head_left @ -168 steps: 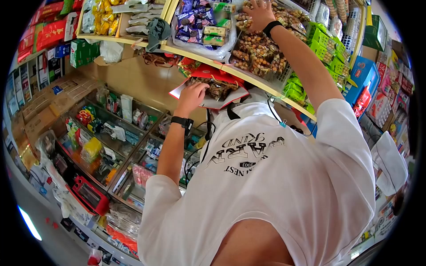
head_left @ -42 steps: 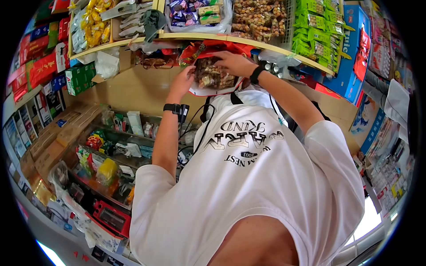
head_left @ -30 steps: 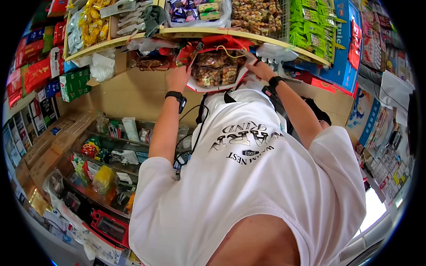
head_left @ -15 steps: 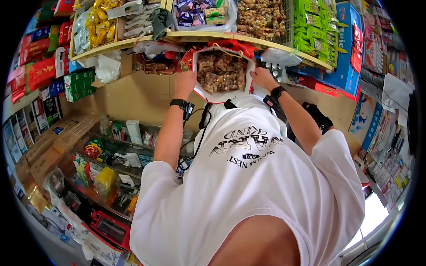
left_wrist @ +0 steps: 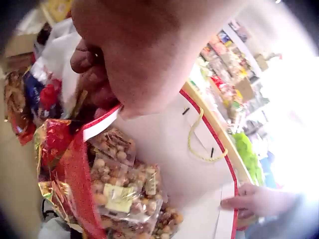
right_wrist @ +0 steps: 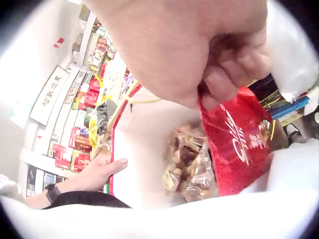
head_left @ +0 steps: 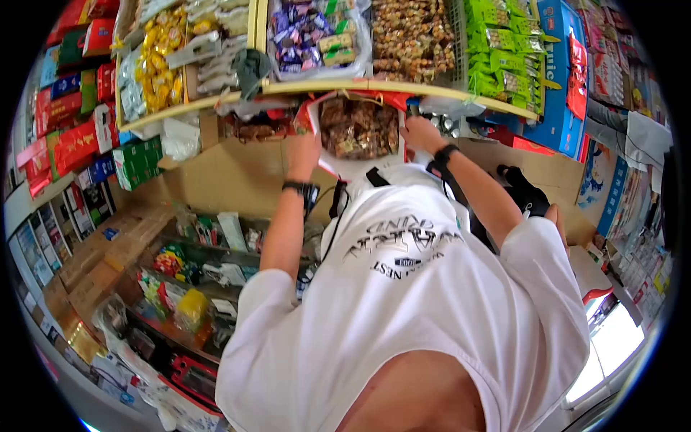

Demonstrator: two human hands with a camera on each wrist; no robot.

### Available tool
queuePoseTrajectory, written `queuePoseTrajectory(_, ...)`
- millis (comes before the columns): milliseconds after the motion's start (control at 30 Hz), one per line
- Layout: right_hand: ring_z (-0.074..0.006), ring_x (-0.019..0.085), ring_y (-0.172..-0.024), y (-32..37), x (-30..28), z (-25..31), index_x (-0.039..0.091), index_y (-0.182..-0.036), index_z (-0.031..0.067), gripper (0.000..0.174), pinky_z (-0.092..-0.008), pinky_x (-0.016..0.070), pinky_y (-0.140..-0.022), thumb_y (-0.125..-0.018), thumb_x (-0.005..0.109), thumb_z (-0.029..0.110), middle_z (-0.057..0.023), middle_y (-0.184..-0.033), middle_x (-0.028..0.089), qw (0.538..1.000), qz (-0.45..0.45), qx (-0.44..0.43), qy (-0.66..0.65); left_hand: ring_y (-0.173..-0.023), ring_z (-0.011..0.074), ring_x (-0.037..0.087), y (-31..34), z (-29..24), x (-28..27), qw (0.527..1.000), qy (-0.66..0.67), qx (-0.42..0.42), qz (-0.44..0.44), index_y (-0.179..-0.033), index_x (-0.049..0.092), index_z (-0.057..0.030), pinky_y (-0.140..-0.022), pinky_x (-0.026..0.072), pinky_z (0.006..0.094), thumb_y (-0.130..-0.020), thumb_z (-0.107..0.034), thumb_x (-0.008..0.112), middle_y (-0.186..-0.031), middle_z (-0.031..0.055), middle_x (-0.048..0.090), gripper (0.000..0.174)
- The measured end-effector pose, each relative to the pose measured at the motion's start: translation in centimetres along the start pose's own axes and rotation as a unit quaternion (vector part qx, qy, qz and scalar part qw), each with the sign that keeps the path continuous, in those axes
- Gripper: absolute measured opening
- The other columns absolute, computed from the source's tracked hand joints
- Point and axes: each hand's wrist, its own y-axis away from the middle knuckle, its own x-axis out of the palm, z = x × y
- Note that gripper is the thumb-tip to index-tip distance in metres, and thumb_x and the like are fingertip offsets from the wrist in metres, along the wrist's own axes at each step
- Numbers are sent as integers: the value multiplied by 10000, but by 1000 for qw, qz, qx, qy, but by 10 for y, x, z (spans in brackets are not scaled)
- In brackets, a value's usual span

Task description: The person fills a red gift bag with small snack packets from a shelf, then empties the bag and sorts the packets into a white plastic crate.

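Observation:
A red paper gift bag (right_wrist: 239, 144) with a white inside hangs open between both hands, just below the display shelf's front edge. Clear packets of nuts in their shells (head_left: 360, 133) fill it; one packet (left_wrist: 119, 196) carries a pale label. My left hand (head_left: 304, 153) grips one side of the rim, its fingers curled over the red edge in the left wrist view. On the opposite side, my right hand (head_left: 423, 135) pinches the rim between thumb and fingers. A yellow cord handle (left_wrist: 192, 139) lies loose along the bag's far edge.
Beyond the bag, the shelf (head_left: 288, 88) bears a tray of purple-wrapped sweets (head_left: 306, 39), more nut packets (head_left: 414, 36) and green snack packs (head_left: 504, 50). A glass counter (head_left: 237, 252) stands to the left. A blue box (head_left: 565, 79) is at the right.
The right hand went from the nut packets on the shelf to the bag's opening, then to its rim. Both hands now hold the rim apart, and the bag's mouth stands wider.

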Motion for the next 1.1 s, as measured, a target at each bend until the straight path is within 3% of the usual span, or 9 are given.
queuePoseTrajectory(100,-418,689,-916,-9,4,-13,724,-899,-26,438,-510,537,-867,-908,527,365,-285,-942,695,998,2,32,-45,-776,459,660,10,-4,2,996,66,-53,-22,-795,710,-18,-714,512,560,-978,-382,506,-795,257,673,455)
queuePoseTrajectory(167,-449,673,-808,-22,11,-11,706,-798,-34,370,-520,547,-784,-877,568,300,-282,-821,679,998,-5,-24,-53,-781,459,659,9,-9,-7,998,38,-41,14,-786,706,-24,-716,510,562,-981,-384,497,-801,256,673,459)
queuePoseTrajectory(300,-435,682,-823,-12,-15,-13,708,-802,-24,335,-513,552,-773,-865,565,272,-270,-852,691,997,-24,29,-66,-799,449,663,1,-27,-22,1000,13,-19,14,-792,710,-36,-730,512,550,-984,-380,496,-829,246,683,448)
queuePoseTrajectory(400,-419,693,-890,-27,7,-26,723,-876,-13,350,-502,553,-835,-864,580,305,-267,-904,703,998,48,-2,-42,-818,441,667,3,-29,2,998,14,-19,66,-832,725,-27,-746,517,545,-971,-356,530,-848,237,691,407)
queuePoseTrajectory(467,-419,693,-890,-30,4,-16,724,-885,-16,360,-501,553,-833,-870,573,311,-269,-903,702,999,24,-1,-35,-869,427,670,-8,-37,-2,996,-11,-15,88,-841,726,-24,-780,522,531,-957,-351,553,-891,226,701,387)
queuePoseTrajectory(767,-430,673,-835,-9,5,-18,712,-867,6,368,-507,535,-802,-862,589,353,-240,-885,698,997,-1,32,-73,-965,444,645,16,14,-4,984,39,-105,137,-978,707,-32,-834,506,536,-967,-437,504,-989,235,696,454)
queuePoseTrajectory(900,-428,670,-831,-5,12,-9,718,-862,22,355,-504,535,-794,-867,596,355,-234,-873,695,999,-20,5,-50,-938,437,650,20,18,-2,985,71,-104,121,-976,704,-52,-816,508,535,-956,-442,520,-978,220,699,432)
queuePoseTrajectory(967,-406,681,-849,-3,12,-9,731,-851,23,362,-495,545,-790,-883,595,357,-250,-858,692,997,-45,-14,-57,-913,424,654,16,31,16,988,104,-46,102,-931,693,-54,-798,506,539,-950,-449,527,-941,209,700,429)
queuePoseTrajectory(1100,-425,643,-781,23,-17,9,686,-834,-7,417,-472,503,-723,-951,572,377,-250,-798,660,972,-113,-37,-202,-881,455,633,35,-2,-37,996,92,-14,-6,-906,672,-30,-767,495,530,-976,-435,507,-882,238,681,443)
